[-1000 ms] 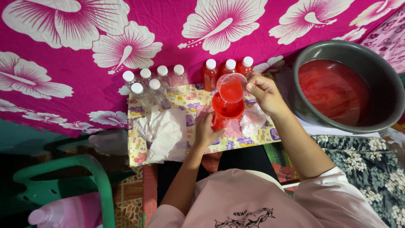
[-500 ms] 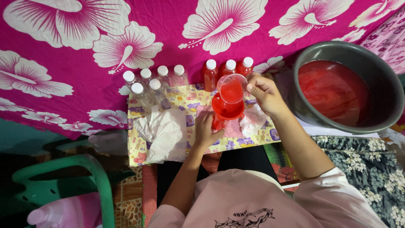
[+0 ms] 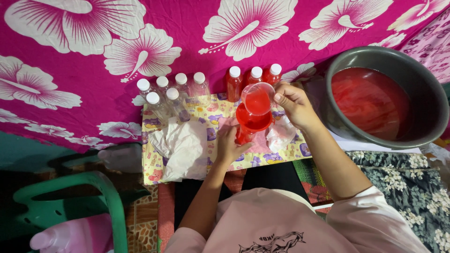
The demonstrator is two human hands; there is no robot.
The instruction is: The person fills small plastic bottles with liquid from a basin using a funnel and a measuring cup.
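My right hand (image 3: 294, 104) holds a small clear cup (image 3: 258, 99) of red liquid, tilted over a red funnel (image 3: 253, 121). The funnel sits in a bottle mostly hidden under it, and my left hand (image 3: 231, 144) grips that bottle from the side on a patterned yellow cloth (image 3: 154, 159). Three filled red bottles with white caps (image 3: 253, 80) stand just behind the funnel. Several clear bottles with white caps (image 3: 169, 91) stand to the left of them.
A large grey basin (image 3: 424, 79) of red liquid sits at the right. Crumpled white cloths (image 3: 185, 147) lie on the yellow cloth. A pink flowered fabric (image 3: 93, 51) covers the back. A green plastic chair (image 3: 70, 197) stands at lower left.
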